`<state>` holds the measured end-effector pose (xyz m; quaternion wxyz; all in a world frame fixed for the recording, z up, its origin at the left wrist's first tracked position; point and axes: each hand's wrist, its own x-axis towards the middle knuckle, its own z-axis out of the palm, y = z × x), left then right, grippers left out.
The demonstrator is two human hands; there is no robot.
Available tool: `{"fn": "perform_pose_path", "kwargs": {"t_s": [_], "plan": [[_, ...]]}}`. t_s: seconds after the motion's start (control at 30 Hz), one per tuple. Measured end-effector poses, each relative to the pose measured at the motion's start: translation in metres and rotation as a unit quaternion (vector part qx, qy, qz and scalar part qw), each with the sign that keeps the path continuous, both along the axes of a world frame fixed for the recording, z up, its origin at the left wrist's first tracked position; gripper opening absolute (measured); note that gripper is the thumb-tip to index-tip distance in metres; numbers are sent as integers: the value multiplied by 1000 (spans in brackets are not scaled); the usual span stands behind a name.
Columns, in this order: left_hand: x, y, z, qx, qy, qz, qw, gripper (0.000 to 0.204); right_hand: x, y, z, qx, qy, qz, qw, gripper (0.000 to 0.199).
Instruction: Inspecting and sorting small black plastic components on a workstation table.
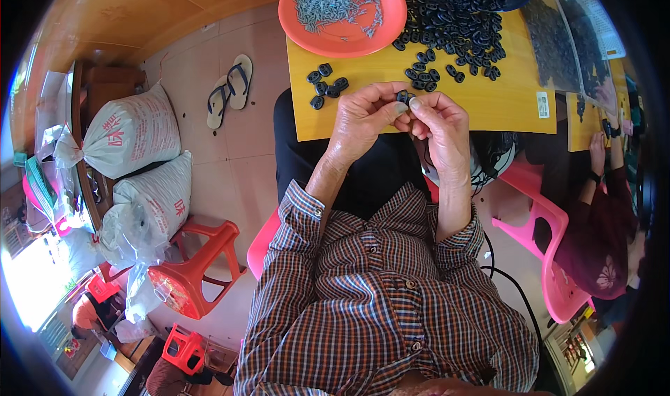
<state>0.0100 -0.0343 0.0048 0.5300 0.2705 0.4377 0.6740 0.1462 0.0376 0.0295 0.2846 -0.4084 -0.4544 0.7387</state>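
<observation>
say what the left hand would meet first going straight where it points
Likely the right hand, just past the small black piece that the left hand seems to hold; depth is unclear.

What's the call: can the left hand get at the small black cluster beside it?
Probably yes: the small black cluster lies openly on the yellow table beside the left hand, nothing visibly between. Its fingers hold a black piece, so may need freeing first.

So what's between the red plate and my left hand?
Between the red plate and your left hand, a small cluster of black pieces lies on the yellow table, in the head view.
</observation>
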Motion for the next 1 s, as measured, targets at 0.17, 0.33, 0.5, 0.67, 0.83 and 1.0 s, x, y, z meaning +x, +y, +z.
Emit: {"fn": "perform_pose_path", "kwargs": {"t_s": [0.17, 0.33, 0.5, 0.67, 0.83, 1.0], "plan": [[-1, -1, 1, -6, 3, -6, 1000, 29, 2, 2, -1, -8, 3, 12, 1000, 12], [0, -1, 0, -8, 18, -6, 1000, 29, 5, 7, -5, -30, 11, 28, 999, 10], [-2, -3, 1, -12, 18, -15, 1000, 29, 6, 8, -8, -55, 34, 36, 997, 9], [-3, -3, 1, -2, 14, -29, 999, 30, 8, 10, -7, -70, 31, 40, 996, 8], [-3, -2, 2, -5, 23, -30, 999, 29, 6, 9, -4, -80, 22, 38, 996, 8], [-2, -2, 2, -9, 35, -27, 999, 28, 4, 7, -1, -74, 28, 30, 996, 8]]}}
